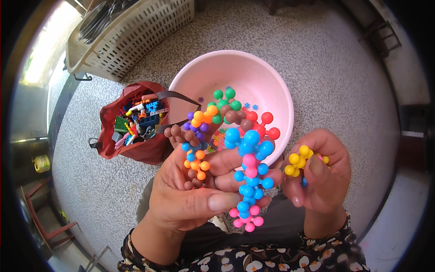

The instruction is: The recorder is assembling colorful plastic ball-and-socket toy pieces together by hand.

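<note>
Holding a curving multicoloured chain of knobbed plastic pieces in the left hand, before a round pink plastic basin; pinching a yellow knobbed plastic cluster in the right hand, near right of the basin.

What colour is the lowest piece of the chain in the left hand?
The lowest piece is pink; the head view shows it best.
</note>
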The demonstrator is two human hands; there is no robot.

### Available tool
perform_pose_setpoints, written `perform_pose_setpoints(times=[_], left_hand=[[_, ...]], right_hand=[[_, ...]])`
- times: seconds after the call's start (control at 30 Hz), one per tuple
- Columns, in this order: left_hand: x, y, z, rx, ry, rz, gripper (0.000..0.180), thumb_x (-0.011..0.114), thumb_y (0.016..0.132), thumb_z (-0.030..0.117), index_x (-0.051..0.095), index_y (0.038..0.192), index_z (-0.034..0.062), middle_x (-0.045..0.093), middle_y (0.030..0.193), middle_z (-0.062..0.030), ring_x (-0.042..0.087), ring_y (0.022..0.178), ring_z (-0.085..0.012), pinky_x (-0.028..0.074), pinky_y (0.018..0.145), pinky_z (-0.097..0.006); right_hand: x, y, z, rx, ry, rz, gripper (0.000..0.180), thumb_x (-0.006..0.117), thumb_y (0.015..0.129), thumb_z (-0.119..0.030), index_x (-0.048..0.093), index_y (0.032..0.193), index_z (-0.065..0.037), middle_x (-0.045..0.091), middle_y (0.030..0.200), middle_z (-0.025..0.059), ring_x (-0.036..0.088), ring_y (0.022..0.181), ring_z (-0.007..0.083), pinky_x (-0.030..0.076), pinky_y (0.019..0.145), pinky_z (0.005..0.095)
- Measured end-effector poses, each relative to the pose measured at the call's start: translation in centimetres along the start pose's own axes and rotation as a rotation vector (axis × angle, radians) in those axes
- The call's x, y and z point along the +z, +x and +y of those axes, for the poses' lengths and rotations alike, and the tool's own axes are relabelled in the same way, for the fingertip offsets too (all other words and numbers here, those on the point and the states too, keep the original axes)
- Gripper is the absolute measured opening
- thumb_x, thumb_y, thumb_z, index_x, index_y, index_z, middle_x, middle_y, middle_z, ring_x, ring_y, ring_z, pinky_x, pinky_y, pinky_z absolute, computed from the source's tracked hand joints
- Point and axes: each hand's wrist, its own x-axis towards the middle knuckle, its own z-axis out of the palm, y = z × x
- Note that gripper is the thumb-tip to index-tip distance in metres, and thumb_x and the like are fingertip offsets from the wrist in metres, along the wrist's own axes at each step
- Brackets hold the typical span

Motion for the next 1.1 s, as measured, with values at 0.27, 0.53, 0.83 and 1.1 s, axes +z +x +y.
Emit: perform_pose_setpoints(times=[0.27, 0.53, 0.83, 1.1], left_hand=[[0.0, -0.3, -0.5, 0.05, 0.108, -0.002, 0.072, 0.049, 0.073, -0.018, 0.014, 0.134, 0.0, 0.037, 0.129, -0.0247, 0.041, 0.117, -0.0363, 0.04, 0.093, -0.044], [-0.4, -0.6, -1.3, 0.098, 0.21, -0.041, 0.076, 0.05, 0.072, -0.019, 0.014, 0.135, 0.0048, 0.026, 0.135, -0.0249, 0.038, 0.12, -0.0351, 0.038, 0.095, -0.041], [1.0, -0.2, -1.2, 0.156, 0.114, 0.006, 0.089, 0.046, 0.057, -0.015, 0.006, 0.135, -0.0027, 0.022, 0.136, -0.0275, 0.03, 0.123, -0.043, 0.029, 0.098, -0.055], [-0.7, 0.6, -1.3, 0.083, -0.215, -0.262, 0.102, 0.046, 0.059, -0.018, -0.007, 0.139, 0.015, 0.006, 0.142, -0.0211, 0.011, 0.131, -0.0378, 0.022, 0.103, -0.045]], right_hand=[[-0.3, 0.0, 0.1, 0.007, 0.066, -0.036, 0.014, 0.054, 0.083, -0.005, 0.051, 0.093, 0.005, 0.057, 0.073, 0.0099, 0.05, 0.048, 0.0058, 0.04, 0.043, 0.0159], [-0.7, 0.0, 0.4, -0.056, 0.041, -0.039, 0.013, 0.055, 0.082, -0.003, 0.052, 0.092, 0.006, 0.057, 0.075, 0.0099, 0.05, 0.05, 0.0056, 0.041, 0.044, 0.0158], [-0.7, 0.1, 0.4, -0.044, 0.064, -0.037, 0.014, 0.056, 0.082, -0.004, 0.052, 0.092, 0.006, 0.057, 0.074, 0.0098, 0.051, 0.051, 0.0056, 0.041, 0.046, 0.016], [-0.7, -0.1, 0.4, -0.061, 0.028, 0.009, 0.014, 0.055, 0.081, -0.004, 0.052, 0.092, 0.006, 0.058, 0.074, 0.0107, 0.051, 0.051, 0.0056, 0.041, 0.046, 0.0167]])
